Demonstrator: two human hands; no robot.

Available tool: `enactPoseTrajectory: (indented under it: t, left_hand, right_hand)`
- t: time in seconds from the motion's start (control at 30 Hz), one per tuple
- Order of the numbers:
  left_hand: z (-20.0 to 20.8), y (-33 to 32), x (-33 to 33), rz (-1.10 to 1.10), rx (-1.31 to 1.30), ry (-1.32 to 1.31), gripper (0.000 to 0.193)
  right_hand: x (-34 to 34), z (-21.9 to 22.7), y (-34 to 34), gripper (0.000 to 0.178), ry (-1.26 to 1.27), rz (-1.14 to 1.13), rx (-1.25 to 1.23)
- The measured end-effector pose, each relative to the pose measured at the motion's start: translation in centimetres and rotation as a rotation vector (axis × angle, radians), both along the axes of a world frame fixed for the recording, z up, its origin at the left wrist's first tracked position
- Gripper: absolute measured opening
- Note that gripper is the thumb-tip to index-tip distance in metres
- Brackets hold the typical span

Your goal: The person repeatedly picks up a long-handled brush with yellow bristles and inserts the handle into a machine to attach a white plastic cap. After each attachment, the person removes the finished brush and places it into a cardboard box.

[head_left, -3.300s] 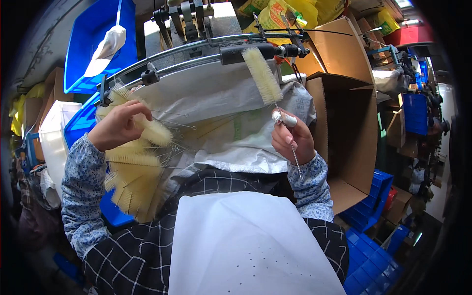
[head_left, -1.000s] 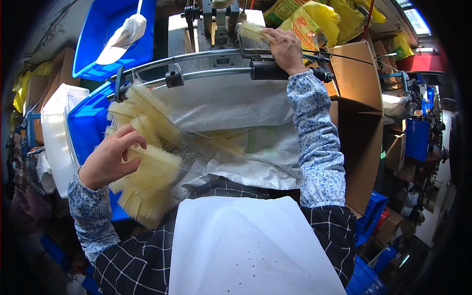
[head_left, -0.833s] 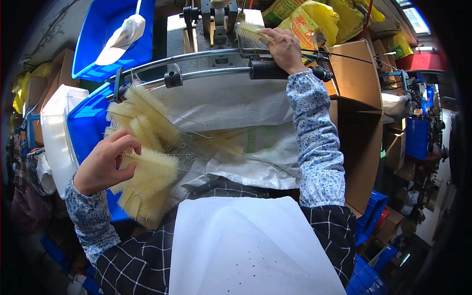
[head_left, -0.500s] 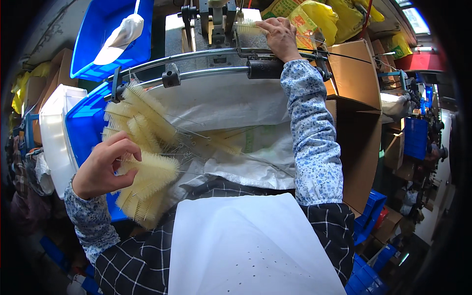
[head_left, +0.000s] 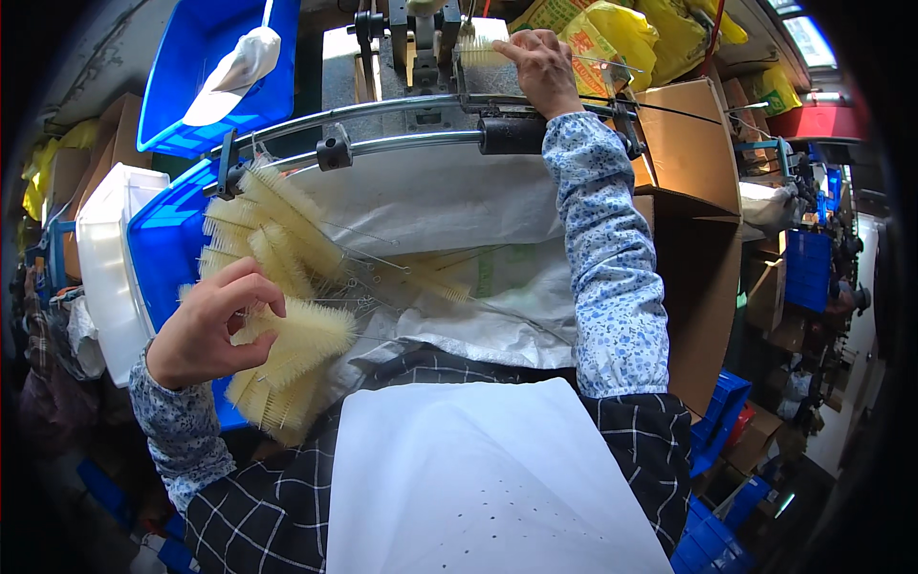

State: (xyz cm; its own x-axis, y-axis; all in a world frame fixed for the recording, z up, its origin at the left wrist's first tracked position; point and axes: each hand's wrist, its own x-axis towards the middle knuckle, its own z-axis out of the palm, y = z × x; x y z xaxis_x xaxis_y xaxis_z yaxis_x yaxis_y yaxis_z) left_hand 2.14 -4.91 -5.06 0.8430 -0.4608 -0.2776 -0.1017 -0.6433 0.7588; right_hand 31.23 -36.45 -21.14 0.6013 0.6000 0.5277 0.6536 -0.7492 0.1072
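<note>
My right hand [head_left: 545,72] is closed on a pale-bristled bottle brush [head_left: 483,52] at the machine [head_left: 424,62]. The brush lies crosswise, bristles left of the fingers and its thin wire stem out to the right. Low on the left, my left hand [head_left: 215,325] curls round another cream bottle brush [head_left: 311,327], thumb and forefinger a little apart, with bristles showing between them. This brush's wire points right. Beside it rests a pile of similar brushes [head_left: 277,215], their looped wire stems spread over a white plastic sheet [head_left: 430,201].
Curved metal rails [head_left: 411,143] cross in front of the machine. Blue bins [head_left: 163,105] and a white box [head_left: 110,258] stand on the left. Open cardboard boxes [head_left: 693,143] stand on the right. Yellow plastic bags [head_left: 622,38] lie behind. White cloth [head_left: 478,469] covers my lap.
My left hand and its brush have shifted slightly right. The right-hand brush's stem now shows more plainly, pointing right; that hand has barely moved.
</note>
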Motion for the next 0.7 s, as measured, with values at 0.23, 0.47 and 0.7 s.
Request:
enactPoseTrajectory:
  t: [0.23,0.47,0.7]
  left_hand:
    - [0.2,0.0,-0.2,-0.002,-0.005,0.002,0.026]
    - [0.2,-0.4,-0.1,0.009,0.024,0.029,0.027]
    - [0.2,-0.8,0.1,-0.024,-0.009,0.031,0.026]
  right_hand:
    - [-0.2,0.5,0.2,0.033,-0.029,0.004,-0.003]
    - [-0.5,0.7,0.3,0.033,-0.036,0.036,0.025]
    - [0.9,-0.9,0.4,0.028,0.132,0.054,0.08]
